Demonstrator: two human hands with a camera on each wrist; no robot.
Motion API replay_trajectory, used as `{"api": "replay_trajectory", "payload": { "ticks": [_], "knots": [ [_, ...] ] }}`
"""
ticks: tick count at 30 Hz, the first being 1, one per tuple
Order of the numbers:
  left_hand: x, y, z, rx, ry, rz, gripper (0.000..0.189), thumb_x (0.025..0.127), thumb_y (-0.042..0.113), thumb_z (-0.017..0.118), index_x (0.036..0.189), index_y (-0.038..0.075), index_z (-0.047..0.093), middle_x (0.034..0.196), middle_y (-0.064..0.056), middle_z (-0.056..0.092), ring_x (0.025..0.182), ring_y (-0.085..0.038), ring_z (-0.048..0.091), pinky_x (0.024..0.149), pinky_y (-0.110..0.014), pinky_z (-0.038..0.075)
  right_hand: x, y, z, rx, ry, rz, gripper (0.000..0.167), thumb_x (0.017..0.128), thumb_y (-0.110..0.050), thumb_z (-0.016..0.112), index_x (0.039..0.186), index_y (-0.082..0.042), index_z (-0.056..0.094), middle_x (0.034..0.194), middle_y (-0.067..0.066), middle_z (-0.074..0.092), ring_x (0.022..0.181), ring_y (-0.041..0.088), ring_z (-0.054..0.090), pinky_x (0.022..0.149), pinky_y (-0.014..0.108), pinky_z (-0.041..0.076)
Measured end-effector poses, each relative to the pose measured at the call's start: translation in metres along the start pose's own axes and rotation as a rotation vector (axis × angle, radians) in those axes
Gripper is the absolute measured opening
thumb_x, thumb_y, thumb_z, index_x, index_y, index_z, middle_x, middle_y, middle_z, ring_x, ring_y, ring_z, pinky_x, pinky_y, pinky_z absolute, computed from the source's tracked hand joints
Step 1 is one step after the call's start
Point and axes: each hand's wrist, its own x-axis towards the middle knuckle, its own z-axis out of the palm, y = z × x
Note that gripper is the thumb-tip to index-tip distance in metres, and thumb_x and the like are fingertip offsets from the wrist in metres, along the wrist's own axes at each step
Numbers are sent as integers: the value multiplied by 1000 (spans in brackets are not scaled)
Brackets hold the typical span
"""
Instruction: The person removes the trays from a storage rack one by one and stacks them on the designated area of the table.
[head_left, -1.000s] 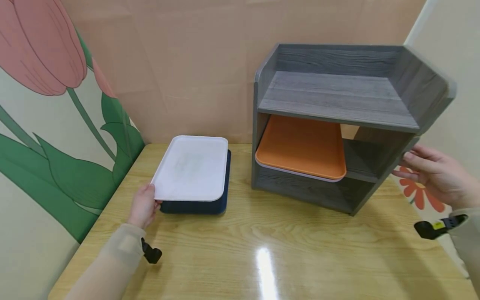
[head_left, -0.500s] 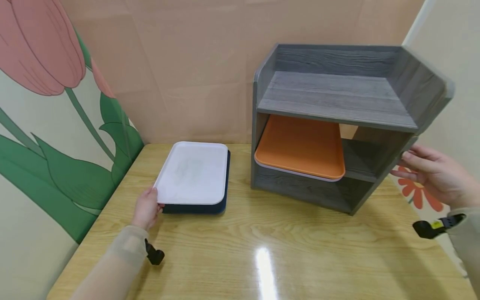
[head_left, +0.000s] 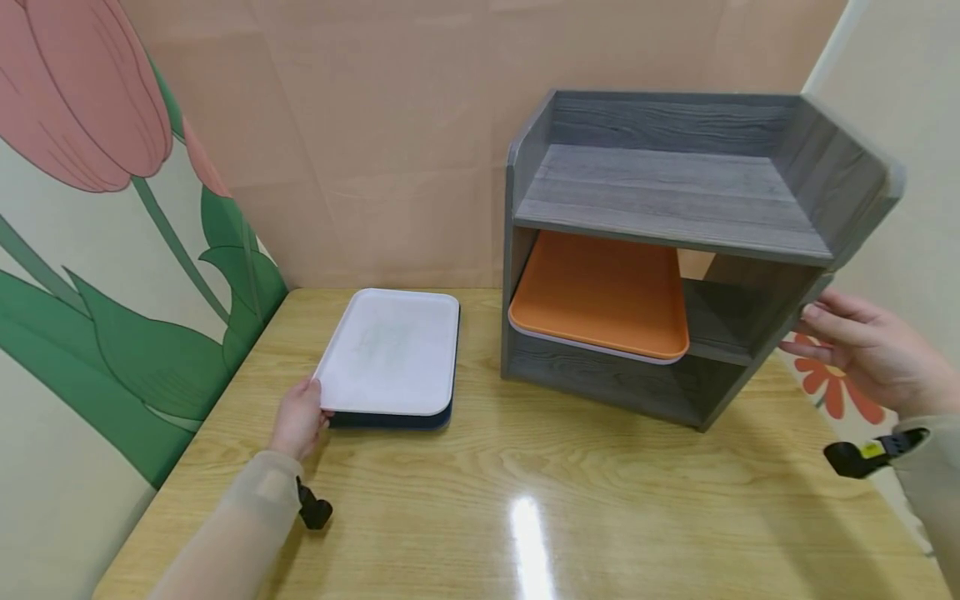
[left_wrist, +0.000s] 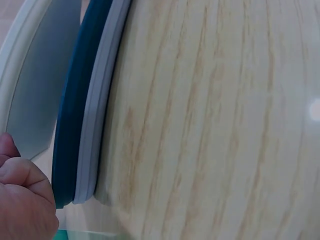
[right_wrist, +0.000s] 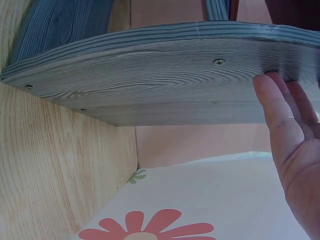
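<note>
My left hand [head_left: 298, 419] pinches the near left corner of a white tray [head_left: 390, 354]. Directly beneath it lies a dark blue tray [head_left: 393, 422], showing along the near edge. The left wrist view reveals a gap between the raised white tray [left_wrist: 35, 90] and the blue one, with a pale grey tray [left_wrist: 95, 110] under the blue. Over on the right, my right hand [head_left: 862, 346] touches the outer side of a grey wooden shelf unit [head_left: 675, 187]. Its fingertips [right_wrist: 265, 85] rest against that panel, fairly straight, in the right wrist view.
An orange tray [head_left: 603, 292] lies on a pale lilac tray [head_left: 663, 359] in the shelf's middle compartment, both jutting out in front. The wooden table [head_left: 420, 508] meets a pinkish backdrop behind. Flower-painted walls [head_left: 45, 400] stand at both sides.
My left hand has brought the white tray lower and slightly rightward, nearer to the blue tray, so less of the blue shows. The right hand stays at the shelf's side.
</note>
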Motion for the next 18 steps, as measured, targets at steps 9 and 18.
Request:
{"api": "replay_trajectory", "payload": {
  "ticks": [9,18],
  "knots": [
    [3,-2,1,106,23,-39,52,106,33,22,151,9,29,84,-6,52,62,-13,47,51,-25,41,0,0,-1,-3,-6,-6,46,102,3,35,143,-14,48,125,-3,64,104,13,65,77,29,55],
    [4,-1,-5,308,12,-10,53,106,31,23,150,2,29,117,-21,54,83,-27,56,67,-35,49,0,1,-2,-12,-14,-16,46,102,4,34,143,-12,47,126,-3,63,105,12,64,78,29,55]
  ]
}}
